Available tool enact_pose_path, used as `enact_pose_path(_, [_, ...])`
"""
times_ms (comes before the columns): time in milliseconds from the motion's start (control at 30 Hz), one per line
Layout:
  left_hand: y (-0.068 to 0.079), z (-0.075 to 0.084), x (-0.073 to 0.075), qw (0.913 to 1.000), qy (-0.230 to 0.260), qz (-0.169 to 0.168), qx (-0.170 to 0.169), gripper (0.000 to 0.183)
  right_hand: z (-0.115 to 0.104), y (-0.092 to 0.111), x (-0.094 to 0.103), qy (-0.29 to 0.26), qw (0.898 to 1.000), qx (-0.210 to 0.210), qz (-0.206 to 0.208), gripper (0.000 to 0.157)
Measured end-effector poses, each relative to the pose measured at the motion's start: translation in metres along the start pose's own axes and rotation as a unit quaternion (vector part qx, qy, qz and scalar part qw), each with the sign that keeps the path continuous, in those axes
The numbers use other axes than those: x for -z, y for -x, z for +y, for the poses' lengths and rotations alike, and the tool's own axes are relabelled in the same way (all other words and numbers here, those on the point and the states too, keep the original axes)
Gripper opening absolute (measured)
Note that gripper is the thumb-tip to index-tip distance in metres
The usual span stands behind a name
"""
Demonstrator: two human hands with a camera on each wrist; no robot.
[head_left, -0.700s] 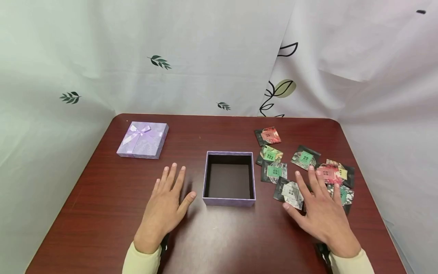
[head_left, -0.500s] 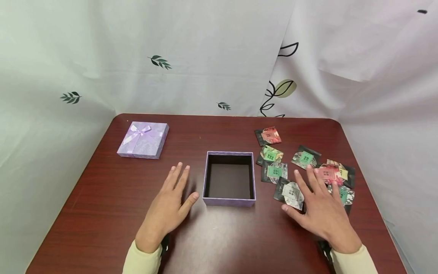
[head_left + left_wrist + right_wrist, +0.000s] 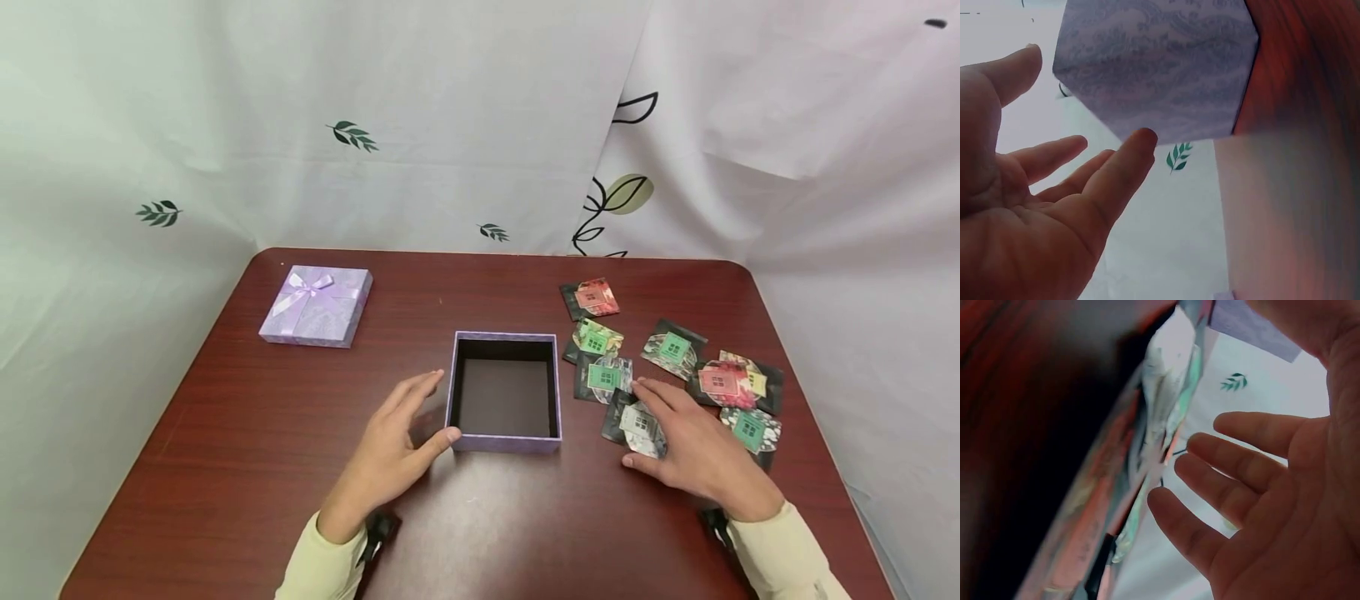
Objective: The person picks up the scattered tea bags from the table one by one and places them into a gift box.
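Observation:
An open purple box (image 3: pixel 504 445) with a dark inside stands at the middle of the table. My left hand (image 3: pixel 392 450) is at its left side, thumb near the front left corner; in the left wrist view the box's patterned wall (image 3: pixel 1160 69) rises beside my relaxed fingers. My right hand (image 3: pixel 693 442) hovers palm down over the right edge of a black packet with a white label (image 3: pixel 637 422), its fingers fairly straight and holding nothing. Blurred packets (image 3: pixel 1169 369) show beside the hand in the right wrist view.
A lilac lid with a ribbon bow (image 3: pixel 317 307) lies at the back left of the brown table (image 3: pixel 225 467). Several flat packets, among them a red one (image 3: pixel 596 296) and a green-labelled one (image 3: pixel 673 347), lie right of the box, some overlapping. A white curtain hangs behind.
My left hand has moved right, up to the box, and turned more sideways. The right hand has shifted left and drawn its fingers together, uncovering the red packet at the right.

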State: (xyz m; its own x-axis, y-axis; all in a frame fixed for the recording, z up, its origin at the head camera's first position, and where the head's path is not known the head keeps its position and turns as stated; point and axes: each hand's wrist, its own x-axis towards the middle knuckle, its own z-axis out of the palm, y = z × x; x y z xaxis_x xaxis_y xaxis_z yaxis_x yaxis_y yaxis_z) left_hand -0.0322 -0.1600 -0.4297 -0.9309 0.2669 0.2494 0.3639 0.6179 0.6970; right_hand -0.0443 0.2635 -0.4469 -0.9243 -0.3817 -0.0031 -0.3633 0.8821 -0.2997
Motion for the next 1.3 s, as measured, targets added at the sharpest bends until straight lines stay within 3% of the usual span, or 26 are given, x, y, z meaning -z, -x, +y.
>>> enact_pose_path(167, [0.000,0.001,-0.003,0.9947,0.099,-0.007,0.027,0.069,0.002,-0.001,-0.003,0.003,1.000,-0.004,-0.011,0.095])
enact_pose_path(400, [0.001,0.000,-0.004,0.9851,0.165,-0.017,0.047,0.064,0.005,-0.001,-0.004,0.006,1.000,0.003,-0.001,0.082])
enact_pose_path(900, [0.001,0.000,-0.001,0.9811,0.170,-0.049,0.080,0.067,0.005,0.000,-0.006,0.028,0.998,0.026,0.040,0.073])
enact_pose_path(1300, [-0.003,0.004,0.001,0.9844,0.148,-0.049,0.082,0.066,-0.011,-0.019,0.029,0.034,0.990,0.093,0.102,0.064])
